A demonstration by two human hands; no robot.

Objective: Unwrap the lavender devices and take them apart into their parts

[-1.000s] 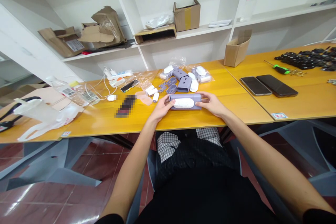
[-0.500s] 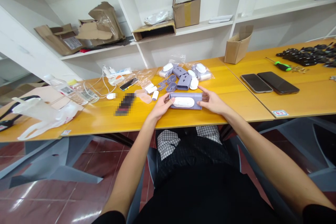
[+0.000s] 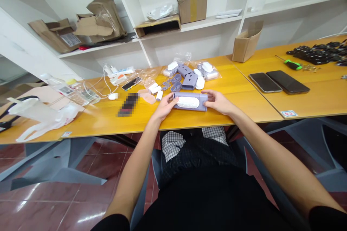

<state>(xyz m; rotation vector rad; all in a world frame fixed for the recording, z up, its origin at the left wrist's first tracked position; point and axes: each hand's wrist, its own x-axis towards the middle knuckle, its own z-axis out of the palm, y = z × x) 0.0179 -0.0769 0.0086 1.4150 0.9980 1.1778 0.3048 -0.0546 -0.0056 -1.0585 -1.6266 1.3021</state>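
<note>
A purple-grey plastic casing (image 3: 190, 109) with a white oval panel (image 3: 188, 102) on its upper face lies lengthwise between my hands at the table's front. My left hand (image 3: 166, 107) grips its left end, thumb on top near the panel. My right hand (image 3: 217, 102) is closed on the right end, thumb in front and fingers behind; a seam shows close to that end. Just beyond are more purple-grey casings (image 3: 189, 81), white oval pieces (image 3: 200, 82), purple-grey rings (image 3: 176, 86) and small white cylinders (image 3: 159, 95). The fingers under the casing are hidden.
Left on the wooden table (image 3: 146, 119) are a phone (image 3: 131, 83), a power strip (image 3: 118, 78) with cables, bottles (image 3: 72, 92) and a plastic bag (image 3: 51, 115). Two dark phones (image 3: 287, 82) and a green-black screwdriver (image 3: 293, 65) lie right. A cardboard box (image 3: 247, 45) stands behind.
The fingers of my right hand have drawn in closer around the casing's right end, where a seam now shows. The view has shifted slightly; my left hand keeps its hold.
</note>
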